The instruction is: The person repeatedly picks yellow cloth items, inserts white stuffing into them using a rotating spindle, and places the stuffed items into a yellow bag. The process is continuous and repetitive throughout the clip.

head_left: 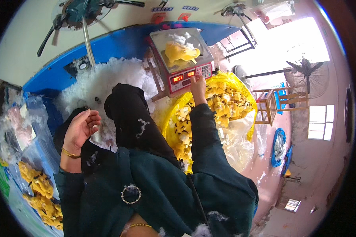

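Right hand (198, 84): fingertips bunched at the front edge of the red scale (174, 87), just below the keypad; whether they pinch or press anything, one cannot tell.
Left hand (82, 129): raised above the lap, fingers loosely spread and half curled.
Yellow plush piece (180, 53): on the scale's platform, nearer its front edge, with white fluff (179, 38) toward the back edge.
Yellow sack (243, 85): by the scale's front right corner, filled with similar pieces.
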The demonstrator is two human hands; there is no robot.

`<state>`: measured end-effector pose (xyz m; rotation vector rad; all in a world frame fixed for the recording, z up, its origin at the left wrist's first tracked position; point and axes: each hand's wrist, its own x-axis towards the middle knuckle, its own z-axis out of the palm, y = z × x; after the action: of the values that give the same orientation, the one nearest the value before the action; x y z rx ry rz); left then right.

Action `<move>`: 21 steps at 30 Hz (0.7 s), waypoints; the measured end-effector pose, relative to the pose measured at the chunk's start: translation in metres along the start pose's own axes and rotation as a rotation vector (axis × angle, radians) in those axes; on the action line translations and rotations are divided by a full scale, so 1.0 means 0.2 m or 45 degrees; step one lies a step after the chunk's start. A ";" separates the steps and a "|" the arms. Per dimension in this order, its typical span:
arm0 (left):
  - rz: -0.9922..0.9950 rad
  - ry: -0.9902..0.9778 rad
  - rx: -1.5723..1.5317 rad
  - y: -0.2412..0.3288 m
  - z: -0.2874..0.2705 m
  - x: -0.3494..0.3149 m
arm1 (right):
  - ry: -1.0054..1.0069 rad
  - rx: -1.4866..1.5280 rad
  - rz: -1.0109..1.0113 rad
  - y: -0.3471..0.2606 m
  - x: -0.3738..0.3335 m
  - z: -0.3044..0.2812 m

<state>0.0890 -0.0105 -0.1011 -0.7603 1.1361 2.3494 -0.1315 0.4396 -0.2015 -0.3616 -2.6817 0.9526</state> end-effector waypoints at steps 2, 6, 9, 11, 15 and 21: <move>0.018 0.034 0.000 -0.07 -0.06 0.00 | -0.092 -0.039 -0.010 0.04 0.00 -0.04; 0.029 0.093 -0.035 -0.14 -0.07 -0.05 | 0.073 -0.085 -0.372 -0.17 0.20 -0.16; 0.059 0.118 -0.006 -0.16 -0.08 -0.06 | -0.123 -0.102 -0.510 -0.34 0.36 -0.15; 0.071 0.105 -0.009 -0.19 -0.11 -0.05 | -0.423 -0.117 -0.542 -0.34 0.48 -0.06; 0.093 0.216 -0.012 -0.22 -0.08 -0.12 | -0.906 -0.105 -0.594 -0.56 0.32 0.02; 0.320 0.445 0.253 -0.34 -0.27 -0.27 | -0.961 -0.109 -0.627 -0.25 0.13 -0.27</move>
<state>0.1854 -0.0222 -0.1343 -1.0337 1.6721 2.3066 -0.1453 0.4418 -0.1241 0.7690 -3.2053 0.9372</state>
